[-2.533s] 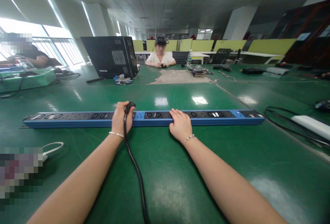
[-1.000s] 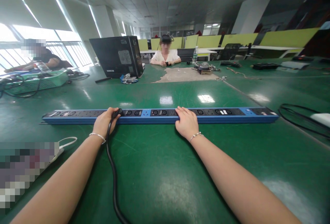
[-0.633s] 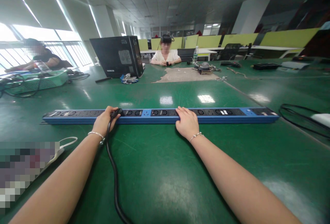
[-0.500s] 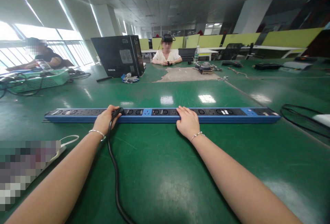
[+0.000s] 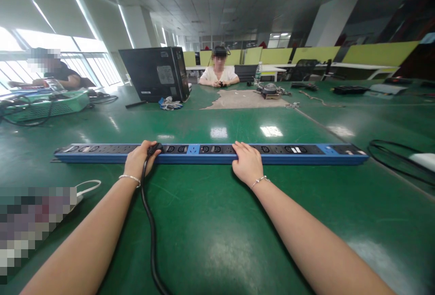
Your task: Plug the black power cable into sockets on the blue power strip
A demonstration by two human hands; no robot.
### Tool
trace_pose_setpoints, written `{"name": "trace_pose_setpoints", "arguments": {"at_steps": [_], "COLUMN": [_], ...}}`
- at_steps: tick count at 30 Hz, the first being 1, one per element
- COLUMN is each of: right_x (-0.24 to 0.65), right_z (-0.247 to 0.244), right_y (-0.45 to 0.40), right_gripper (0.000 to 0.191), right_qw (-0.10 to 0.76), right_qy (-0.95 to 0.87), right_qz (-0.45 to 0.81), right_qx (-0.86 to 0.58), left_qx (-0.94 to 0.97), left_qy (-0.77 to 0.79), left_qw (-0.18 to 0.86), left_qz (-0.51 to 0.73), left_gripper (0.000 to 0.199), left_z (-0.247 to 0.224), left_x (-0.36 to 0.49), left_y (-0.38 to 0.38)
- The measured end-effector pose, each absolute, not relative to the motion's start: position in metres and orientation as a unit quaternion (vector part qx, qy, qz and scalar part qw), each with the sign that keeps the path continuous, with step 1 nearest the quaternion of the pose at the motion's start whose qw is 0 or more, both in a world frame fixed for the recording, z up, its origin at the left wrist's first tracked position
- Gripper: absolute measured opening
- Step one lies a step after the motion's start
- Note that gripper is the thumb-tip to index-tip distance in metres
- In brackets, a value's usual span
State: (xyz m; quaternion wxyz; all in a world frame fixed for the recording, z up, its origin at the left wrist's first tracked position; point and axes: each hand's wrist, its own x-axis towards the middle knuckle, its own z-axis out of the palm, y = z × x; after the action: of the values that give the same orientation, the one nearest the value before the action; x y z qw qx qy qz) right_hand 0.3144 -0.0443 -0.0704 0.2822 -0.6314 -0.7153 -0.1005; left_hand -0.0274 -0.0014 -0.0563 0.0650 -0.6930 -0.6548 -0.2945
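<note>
A long blue power strip (image 5: 210, 160) with black sockets lies across the green table (image 5: 204, 222). On its left part, my left hand (image 5: 137, 159) has its fingers closed round a black plug (image 5: 155, 148), which sits at the strip's top face; whether it is fully in a socket cannot be made out. From the plug a black cable (image 5: 152, 236) runs down toward the near edge of view. My right hand (image 5: 247, 161) rests on the strip right of the middle, fingers laid over its top, gripping the strip's body.
Behind the strip stand a black computer case (image 5: 154, 75), gloves (image 5: 170, 103) and a green basket (image 5: 50, 107) with cables. Two people sit beyond, at left and centre. A black cable loop (image 5: 390, 159) lies at right, a pixelated object (image 5: 34, 227) at near left.
The view has shifted slightly, and the strip shows a little lower and further left. Both hands keep their places on the strip and plug.
</note>
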Motion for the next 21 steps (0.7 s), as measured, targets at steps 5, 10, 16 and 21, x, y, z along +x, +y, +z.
{"name": "trace_pose_setpoints", "arguments": {"at_steps": [5,10,16,21], "right_x": [0.315,0.315,0.314,0.313], "right_z": [-0.071,-0.071,-0.071,-0.07], "right_y": [-0.044,-0.043,-0.043,-0.043], "right_gripper": [0.05,0.049,0.049,0.049], "right_qw": [0.286,0.291,0.295,0.296], "right_qy": [-0.714,-0.714,-0.709,-0.708], "right_qz": [-0.101,-0.096,-0.087,-0.088], "right_qx": [-0.631,-0.63,-0.635,-0.634], "left_qx": [-0.67,-0.556,-0.676,-0.732], "left_qy": [-0.652,-0.642,-0.598,-0.544], "left_qw": [0.041,0.071,-0.049,-0.094], "left_qz": [-0.353,-0.524,-0.428,-0.398], "left_gripper": [0.038,0.039,0.031,0.03], "left_z": [-0.058,-0.046,-0.04,-0.045], "left_x": [-0.027,-0.027,0.025,0.069], "left_y": [0.0,0.0,-0.01,-0.01]}}
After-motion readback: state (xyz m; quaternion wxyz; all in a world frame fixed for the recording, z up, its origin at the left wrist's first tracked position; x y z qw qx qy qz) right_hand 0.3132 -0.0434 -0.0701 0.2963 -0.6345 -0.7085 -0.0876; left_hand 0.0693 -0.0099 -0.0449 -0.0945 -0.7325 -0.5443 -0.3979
